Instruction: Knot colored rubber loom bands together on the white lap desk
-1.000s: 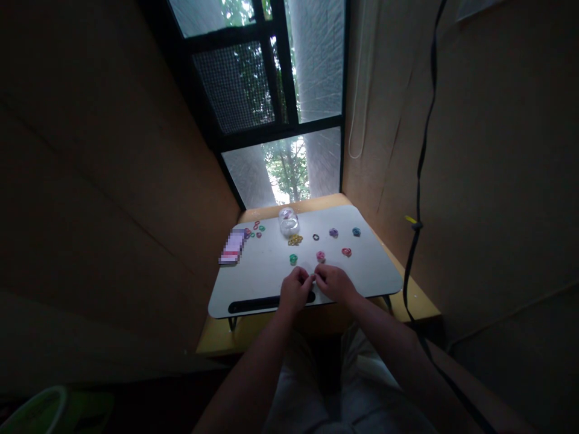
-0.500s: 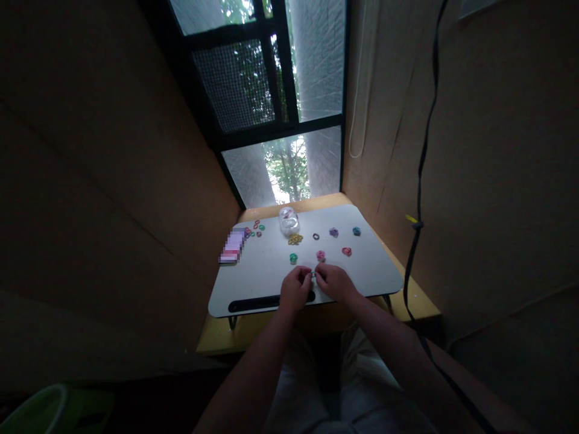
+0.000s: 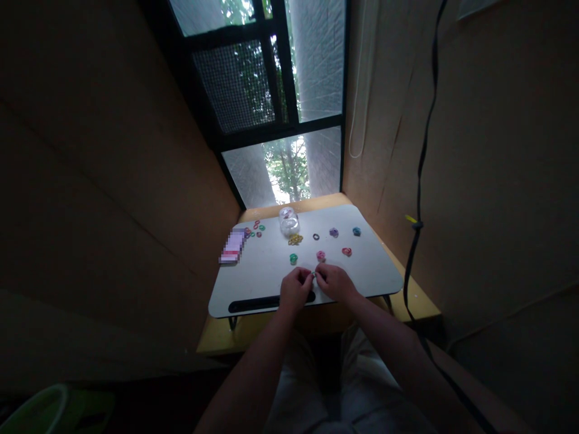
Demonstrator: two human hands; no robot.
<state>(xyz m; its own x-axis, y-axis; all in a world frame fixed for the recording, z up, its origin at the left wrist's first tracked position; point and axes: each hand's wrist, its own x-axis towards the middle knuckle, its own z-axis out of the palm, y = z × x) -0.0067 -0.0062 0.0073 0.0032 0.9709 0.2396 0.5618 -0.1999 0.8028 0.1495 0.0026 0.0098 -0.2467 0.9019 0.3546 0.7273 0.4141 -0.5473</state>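
My left hand (image 3: 296, 286) and my right hand (image 3: 333, 281) meet over the near edge of the white lap table (image 3: 257, 271), fingertips pinched. Between them is a small hair tie (image 3: 313, 275), mostly hidden by the fingers, its colour hard to make out now. Just beyond my fingers lie a pink bunch of hair ties (image 3: 321, 256) and a green bunch (image 3: 294, 258). A red bunch (image 3: 346, 251) sits further right. Behind these are a yellow bunch (image 3: 295, 239), a dark ring (image 3: 316, 237), a purple bunch (image 3: 333, 232) and a blue bunch (image 3: 357, 231).
A clear plastic jar (image 3: 289, 222) lies at the back of the table. Several loose coloured ties (image 3: 256, 228) are scattered at the back left, beside a phone (image 3: 233, 246). A black slot (image 3: 253, 302) runs along the front edge. A dark cord (image 3: 423, 157) hangs at the right.
My fingertips have drawn slightly closer together, and less of the greenish tie shows between them. Everything else on the table lies as before.
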